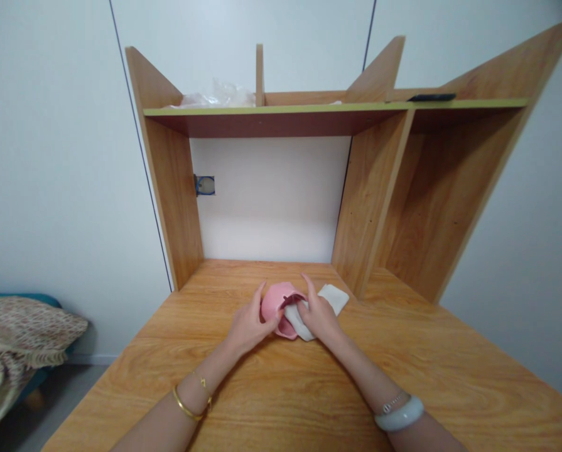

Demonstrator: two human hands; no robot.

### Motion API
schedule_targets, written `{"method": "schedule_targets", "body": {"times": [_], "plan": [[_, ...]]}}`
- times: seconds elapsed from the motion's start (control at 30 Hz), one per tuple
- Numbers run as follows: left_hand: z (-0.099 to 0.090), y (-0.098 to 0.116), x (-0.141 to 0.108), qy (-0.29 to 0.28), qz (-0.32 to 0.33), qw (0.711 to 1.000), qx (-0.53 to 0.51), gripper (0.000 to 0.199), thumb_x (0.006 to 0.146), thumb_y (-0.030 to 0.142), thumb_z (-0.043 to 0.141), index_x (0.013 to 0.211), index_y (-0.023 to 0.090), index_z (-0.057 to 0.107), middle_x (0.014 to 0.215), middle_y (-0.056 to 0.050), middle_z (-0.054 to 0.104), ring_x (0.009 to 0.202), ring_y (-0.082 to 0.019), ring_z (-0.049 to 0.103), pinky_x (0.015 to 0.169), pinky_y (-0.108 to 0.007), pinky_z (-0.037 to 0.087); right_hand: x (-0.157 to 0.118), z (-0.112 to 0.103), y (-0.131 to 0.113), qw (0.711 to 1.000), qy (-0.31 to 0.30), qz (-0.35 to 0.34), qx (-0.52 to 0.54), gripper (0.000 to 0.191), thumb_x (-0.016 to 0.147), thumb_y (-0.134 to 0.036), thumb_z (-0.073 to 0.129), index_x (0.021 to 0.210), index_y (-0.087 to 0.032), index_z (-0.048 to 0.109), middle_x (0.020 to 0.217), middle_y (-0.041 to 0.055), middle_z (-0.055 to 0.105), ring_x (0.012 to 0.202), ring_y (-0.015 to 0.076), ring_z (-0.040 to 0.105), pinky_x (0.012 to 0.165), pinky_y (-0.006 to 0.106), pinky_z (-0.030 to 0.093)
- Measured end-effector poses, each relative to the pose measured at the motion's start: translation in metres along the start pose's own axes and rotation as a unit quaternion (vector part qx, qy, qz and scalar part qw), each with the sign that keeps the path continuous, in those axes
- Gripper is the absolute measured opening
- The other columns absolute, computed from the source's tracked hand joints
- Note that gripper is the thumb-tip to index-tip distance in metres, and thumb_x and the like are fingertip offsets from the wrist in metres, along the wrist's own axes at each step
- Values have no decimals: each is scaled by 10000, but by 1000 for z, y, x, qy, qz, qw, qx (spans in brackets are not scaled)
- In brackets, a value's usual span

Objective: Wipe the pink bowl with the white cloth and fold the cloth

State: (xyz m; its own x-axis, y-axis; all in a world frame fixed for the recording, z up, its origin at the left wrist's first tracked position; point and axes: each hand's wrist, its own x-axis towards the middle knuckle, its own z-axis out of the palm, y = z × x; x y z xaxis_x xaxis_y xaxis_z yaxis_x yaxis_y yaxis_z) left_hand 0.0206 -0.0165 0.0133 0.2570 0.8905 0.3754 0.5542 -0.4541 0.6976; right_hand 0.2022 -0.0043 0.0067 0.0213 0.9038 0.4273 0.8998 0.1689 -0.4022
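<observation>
A pink rounded hollow object (274,298) lies on its side over the desk, its opening toward the right and front; I cannot make out its exact kind. My left hand (250,321) grips it from the left, with the thumb at the rim of the opening. A folded white cloth (335,297) reaches from the desk on the right into that opening. My right hand (319,316) pinches the cloth at the mouth of the pink object, fingertips partly hidden inside and the index finger raised.
The wooden desk (271,395) carries a hutch with a shelf (304,119) above and side panels. A clear plastic bag (224,94) and a flat black object (432,97) lie on the shelf. An uncovered wall box (206,185) shows wires. A patterned blanket (21,329) is at far left.
</observation>
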Motion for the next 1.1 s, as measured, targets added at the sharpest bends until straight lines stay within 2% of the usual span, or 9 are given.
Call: {"method": "schedule_targets", "body": {"times": [0.07,0.13,0.23,0.33,0.47,0.57,0.83,1.0,1.1], "plan": [[4,-7,4,8,-24,998,-52,736,752,459,516,1350,163,204,977,-84,605,824,-209,594,770,-344,444,1,1,0,999,17,22,41,573,777,-233,388,1322,-126,245,732,66,642,656,195,587,556,241,353],[10,-11,6,10,-24,994,-107,791,731,478,553,1352,161,179,1072,-107,573,933,-218,568,824,-350,428,3,2,1,996,36,42,76,571,775,-247,391,1316,-128,253,724,60,633,647,194,579,556,242,364],[19,-14,5,-9,14,983,-184,869,677,447,639,1347,174,157,1220,-124,485,1071,-218,498,905,-340,388,4,5,3,988,55,57,130,579,763,-248,403,1311,-136,254,732,50,620,638,187,570,568,248,382],[23,-13,4,-30,40,972,-230,761,711,407,619,1309,176,211,1206,-113,496,1040,-195,519,894,-324,403,5,10,4,979,51,58,188,591,740,-233,427,1301,-148,263,734,35,607,614,172,557,553,243,386],[18,-12,5,8,35,982,-184,676,694,385,635,1246,166,312,1160,-98,524,1030,-198,517,894,-319,399,6,13,1,970,22,79,229,619,698,-221,486,1281,-147,291,621,-16,556,505,144,504,469,218,347],[13,-11,5,27,26,991,-131,666,670,392,647,1224,171,350,1123,-88,546,999,-207,530,863,-321,414,6,11,-2,975,21,94,203,669,667,-222,539,1282,-133,294,561,-40,512,472,134,474,448,208,317],[9,-3,3,15,7,998,-57,651,652,405,636,1205,170,385,1052,-82,585,925,-221,557,793,-331,439,6,6,0,987,18,100,125,678,684,-271,555,1295,-142,290,534,-39,511,471,140,481,447,207,279],[7,-1,3,15,12,999,-48,649,648,403,635,1203,177,389,1037,-73,587,912,-215,556,792,-327,437,8,4,0,981,28,96,163,684,669,-272,565,1285,-146,296,634,-7,570,529,146,512,480,213,335],[6,1,2,17,13,999,-39,663,634,404,640,1204,174,389,1051,-79,582,918,-222,552,789,-328,436,8,2,0,984,29,98,148,692,671,-292,566,1288,-133,297,634,0,580,524,154,517,477,218,334]]}}
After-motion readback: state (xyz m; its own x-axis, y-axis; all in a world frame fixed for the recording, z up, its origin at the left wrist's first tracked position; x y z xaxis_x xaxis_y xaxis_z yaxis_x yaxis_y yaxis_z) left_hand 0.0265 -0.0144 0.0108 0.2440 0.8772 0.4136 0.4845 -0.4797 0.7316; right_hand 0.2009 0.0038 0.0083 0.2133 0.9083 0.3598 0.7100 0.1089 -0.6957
